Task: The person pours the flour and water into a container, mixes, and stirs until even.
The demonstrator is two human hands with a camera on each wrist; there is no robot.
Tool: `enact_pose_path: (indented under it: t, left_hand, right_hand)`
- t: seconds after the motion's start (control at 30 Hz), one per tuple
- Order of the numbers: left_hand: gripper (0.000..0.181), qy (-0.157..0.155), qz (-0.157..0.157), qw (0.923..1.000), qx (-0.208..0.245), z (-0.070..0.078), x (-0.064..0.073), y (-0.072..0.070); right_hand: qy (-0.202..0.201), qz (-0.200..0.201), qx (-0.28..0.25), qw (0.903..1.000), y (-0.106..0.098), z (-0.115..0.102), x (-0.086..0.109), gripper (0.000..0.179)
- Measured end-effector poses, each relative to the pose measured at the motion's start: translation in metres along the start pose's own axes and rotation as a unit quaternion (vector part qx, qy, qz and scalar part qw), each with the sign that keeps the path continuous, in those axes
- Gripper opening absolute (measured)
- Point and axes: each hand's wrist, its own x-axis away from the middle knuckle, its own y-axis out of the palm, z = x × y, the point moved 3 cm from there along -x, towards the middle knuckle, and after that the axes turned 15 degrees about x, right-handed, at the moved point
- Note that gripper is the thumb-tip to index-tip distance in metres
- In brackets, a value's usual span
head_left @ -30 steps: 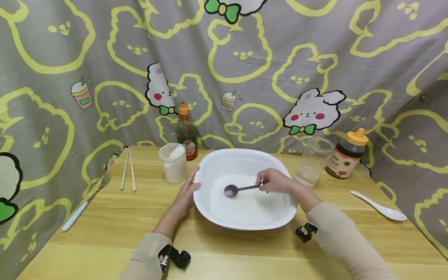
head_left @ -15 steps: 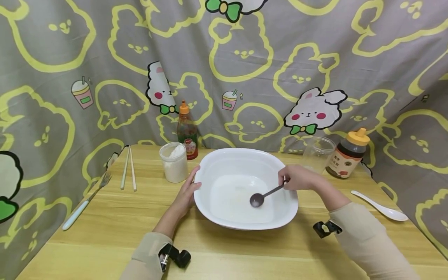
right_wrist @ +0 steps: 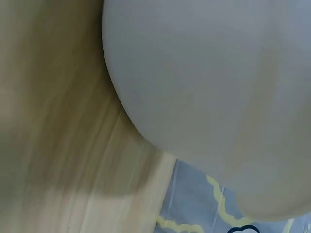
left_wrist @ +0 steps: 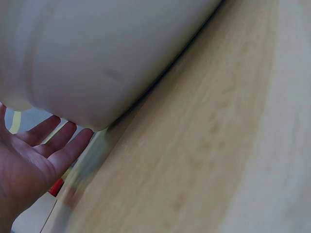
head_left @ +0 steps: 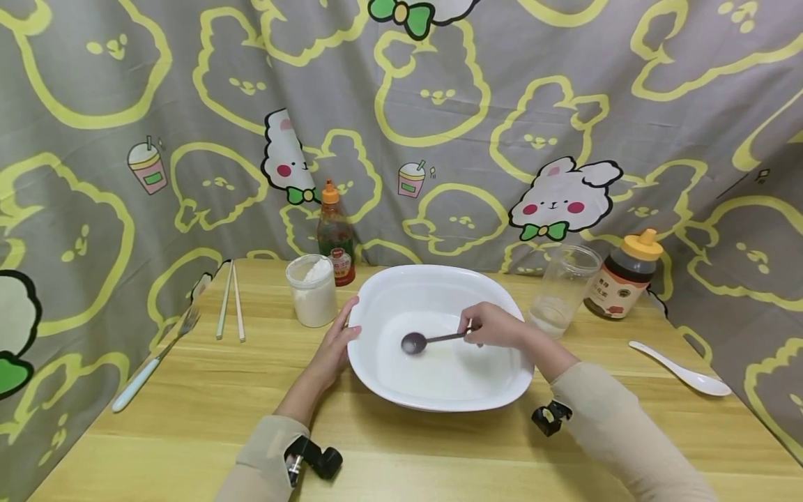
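A white basin (head_left: 376, 390) stands on the table, its floor covered with a milky-looking layer. My left hand (head_left: 330, 352) holds the basin's left side, thumb over the rim. In the left wrist view, the fingers (left_wrist: 72, 148) reach to the basin's outer wall. My right hand (head_left: 498, 325) pinches the handle end of a dark spoon (head_left: 414, 343) over the basin. The spoon's bowl lies left of the basin's middle, low over the milky layer. In the right wrist view the basin wall (right_wrist: 194, 82) fills much of the frame, and the right hand is out of sight.
Behind the left hand are a jar of white powder (head_left: 314, 300) and a red sauce bottle (head_left: 335, 240). A clear cup (head_left: 555, 300) and a honey-style bottle (head_left: 621, 279) stand right. Chopsticks (head_left: 237, 307), a fork (head_left: 150, 369) and a white spoon (head_left: 684, 371) lie outward.
My right hand carries the dark spoon from the left part of the basin to the right and near side, then back left. The left hand and the basin stay in place.
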Motion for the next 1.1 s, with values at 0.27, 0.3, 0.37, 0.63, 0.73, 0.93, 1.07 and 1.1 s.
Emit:
enact_pose_path:
  t: [0.27,0.3,0.37,0.63,0.73,0.93,1.07,1.1]
  left_hand:
    - [0.054,-0.002,0.0,1.0,0.005,0.0,0.001,-0.001]
    - [0.054,-0.002,-0.001,1.0,0.006,0.0,0.001,-0.001]
    - [0.055,-0.002,-0.002,1.0,0.007,0.0,0.001,-0.002]
    - [0.056,0.002,0.002,1.0,0.003,-0.002,0.0,-0.003]
    - [0.055,0.002,-0.001,1.0,0.004,-0.002,0.0,-0.002]
    - [0.056,0.005,-0.003,0.9999,0.009,-0.002,-0.001,-0.001]
    - [0.055,0.006,-0.004,0.9999,0.008,-0.002,-0.001,0.0]
    - [0.055,0.005,-0.002,1.0,0.007,-0.002,-0.001,0.0]
  right_hand:
    - [-0.035,-0.062,0.028,0.9971,-0.014,-0.001,0.027,0.01]
    - [-0.026,-0.057,0.042,0.9972,-0.019,0.0,0.03,0.01]
    - [-0.006,-0.038,0.074,0.9965,-0.029,0.004,0.035,0.011]
    - [0.074,0.032,0.121,0.9893,-0.035,0.02,0.019,0.007]
    - [0.061,0.046,0.09,0.993,-0.025,0.018,0.006,0.005]
    - [0.024,0.006,0.008,0.9997,-0.004,0.004,-0.009,0.006]
    - [-0.009,-0.059,-0.009,0.9982,0.001,-0.007,-0.001,0.007]
    - [-0.017,-0.074,-0.01,0.9971,0.0,-0.009,0.003,0.008]
